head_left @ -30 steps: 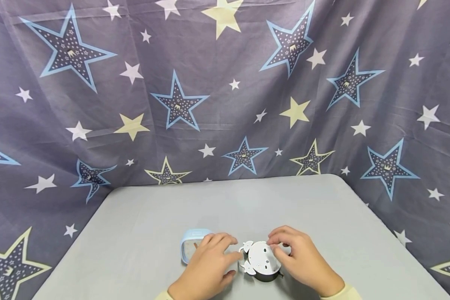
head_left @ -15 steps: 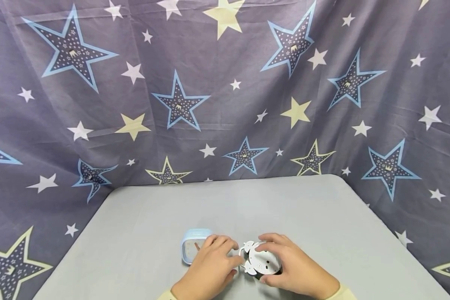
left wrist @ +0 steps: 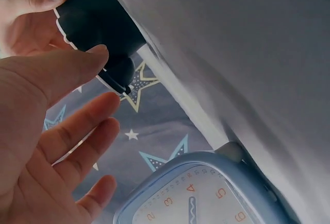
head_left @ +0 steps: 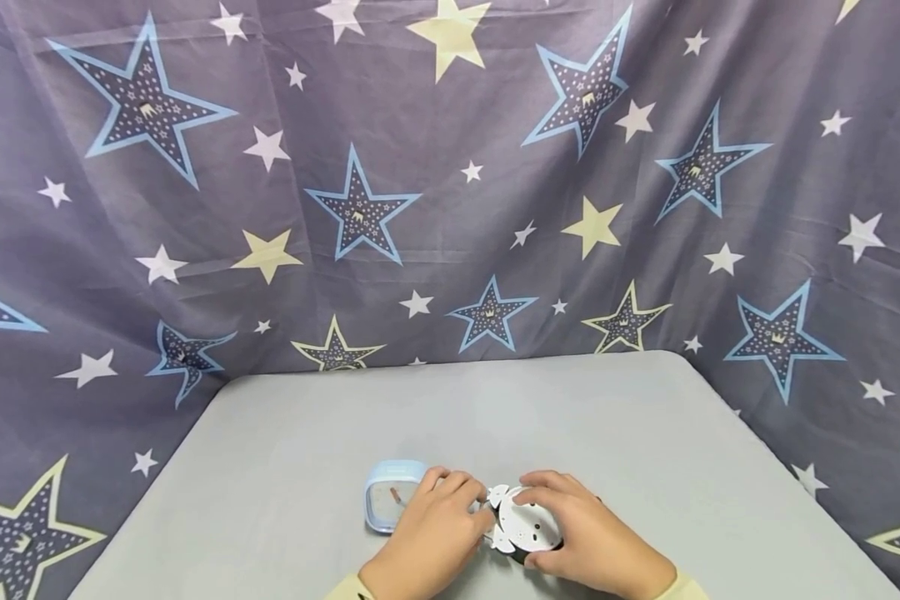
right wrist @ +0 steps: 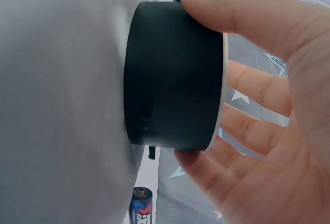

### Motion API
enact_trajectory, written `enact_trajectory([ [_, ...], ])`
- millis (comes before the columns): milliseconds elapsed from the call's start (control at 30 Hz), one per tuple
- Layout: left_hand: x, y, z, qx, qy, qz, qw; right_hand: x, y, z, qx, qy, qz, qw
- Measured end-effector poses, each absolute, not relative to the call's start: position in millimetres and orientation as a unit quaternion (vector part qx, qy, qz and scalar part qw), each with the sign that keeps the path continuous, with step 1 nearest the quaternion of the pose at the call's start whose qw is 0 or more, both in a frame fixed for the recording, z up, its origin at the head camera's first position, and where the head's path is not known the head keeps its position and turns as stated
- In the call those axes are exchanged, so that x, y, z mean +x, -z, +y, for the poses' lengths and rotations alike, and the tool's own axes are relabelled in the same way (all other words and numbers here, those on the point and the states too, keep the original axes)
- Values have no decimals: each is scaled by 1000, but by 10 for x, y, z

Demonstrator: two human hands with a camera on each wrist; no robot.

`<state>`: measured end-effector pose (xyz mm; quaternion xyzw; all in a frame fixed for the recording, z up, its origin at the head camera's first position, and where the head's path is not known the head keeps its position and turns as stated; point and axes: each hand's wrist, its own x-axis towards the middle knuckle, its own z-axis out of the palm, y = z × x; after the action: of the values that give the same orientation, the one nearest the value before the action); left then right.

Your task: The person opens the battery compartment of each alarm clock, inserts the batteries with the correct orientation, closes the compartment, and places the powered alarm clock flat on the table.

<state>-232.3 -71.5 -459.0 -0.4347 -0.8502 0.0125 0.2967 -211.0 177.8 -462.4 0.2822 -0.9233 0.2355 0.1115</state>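
Observation:
A twin-bell alarm clock (head_left: 523,521) lies back side up on the table, its back plate white and its body (right wrist: 175,74) black. My right hand (head_left: 588,533) grips that body, thumb on one side and fingers round the other. At the bell end is my left hand (head_left: 442,525), its fingertips right at the bells. In the left wrist view the thumb of my left hand (left wrist: 56,126) overlaps the clock's edge and the other fingers are spread and loosely extended. Beside the left hand stands a light blue square clock (head_left: 382,504) with orange numerals, partly covered by that hand in the head view.
A battery (right wrist: 142,206) shows beyond the black clock in the right wrist view, hidden in the head view. The grey table (head_left: 330,433) reaches back to a dark curtain (head_left: 435,167) printed with stars.
My right hand has come down over the clock and now grips its body. My left hand has shifted right to the bell end. The blue clock stays in place.

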Motion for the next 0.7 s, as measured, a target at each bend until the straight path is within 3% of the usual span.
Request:
enact_trajectory([
  [367, -2337, 4544, -733, -428, 33, -850, 305, -2149, 4630, 1840, 331, -263, -886, 191],
  [467, -2339, 4503, -736, -425, 70, -844, 319, -2154, 4612, 1851, 344, -308, -872, 165],
  [567, -2348, 4462, -726, -425, 113, -838, 324, -2157, 4589, 1857, 345, -370, -857, 104],
  [700, -2364, 4416, -701, -422, 164, -838, 306, -2158, 4566, 1854, 324, -426, -843, 46],
])
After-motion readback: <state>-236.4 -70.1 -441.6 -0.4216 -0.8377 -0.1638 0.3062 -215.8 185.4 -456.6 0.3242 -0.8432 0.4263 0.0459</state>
